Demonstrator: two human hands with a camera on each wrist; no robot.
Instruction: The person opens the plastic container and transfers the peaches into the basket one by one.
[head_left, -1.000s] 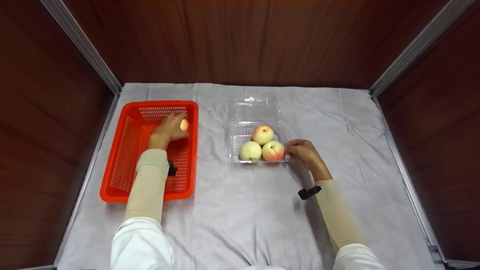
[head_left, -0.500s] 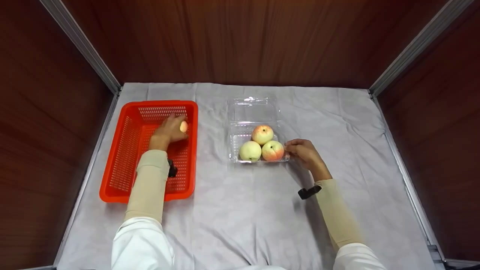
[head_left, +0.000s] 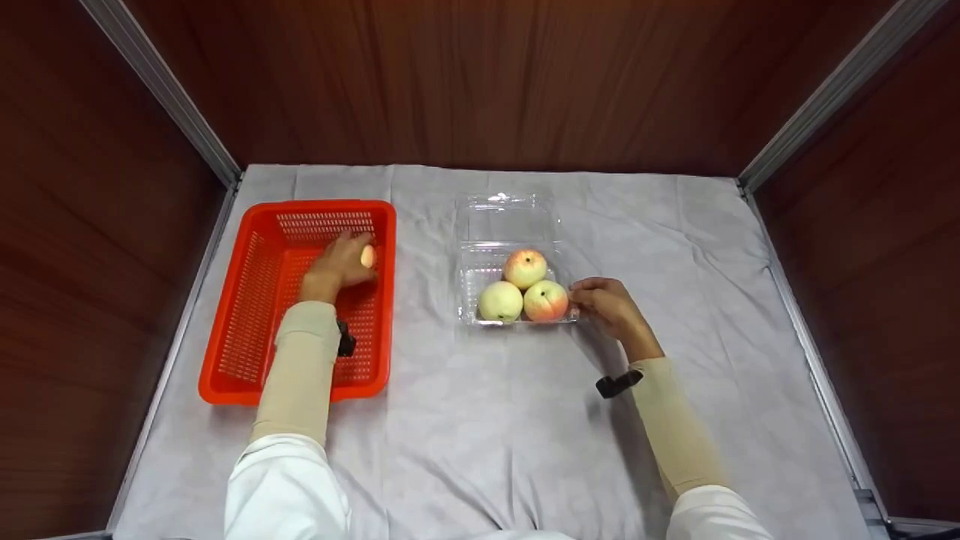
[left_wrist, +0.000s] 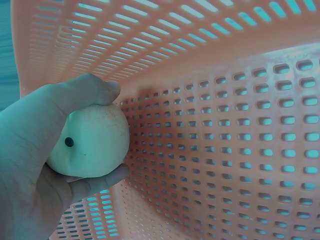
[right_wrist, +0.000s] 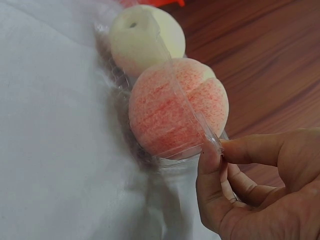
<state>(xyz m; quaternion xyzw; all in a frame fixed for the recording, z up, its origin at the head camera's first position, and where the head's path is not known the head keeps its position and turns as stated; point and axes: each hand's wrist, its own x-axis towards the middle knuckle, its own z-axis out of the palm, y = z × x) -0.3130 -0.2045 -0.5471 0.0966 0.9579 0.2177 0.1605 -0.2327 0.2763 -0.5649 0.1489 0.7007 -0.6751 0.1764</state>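
Inside the red plastic basket (head_left: 379,345), my left hand (head_left: 341,262) grips a peach (left_wrist: 95,142), its thumb on one side and fingers curled round the other. The left wrist view shows the peach's pale skin and a dark stem hole, close to the basket's slotted wall. My right hand (head_left: 611,304) pinches the rim of a clear plastic clamshell box (head_left: 476,259) between thumb and forefinger at its right side. Three peaches sit in the box: one at the back (head_left: 525,268), one front left (head_left: 500,302) and a redder one front right (right_wrist: 177,107), nearest the right fingers.
The box's clear lid (head_left: 508,221) lies folded back behind it. A wrinkled grey cloth (head_left: 465,420) covers the table. Dark wooden panels (head_left: 480,82) with metal edge strips stand at the back and both sides.
My left hand has shifted very slightly toward me in the basket with the peach. The right hand keeps its hold on the box rim, and the box stays in place.
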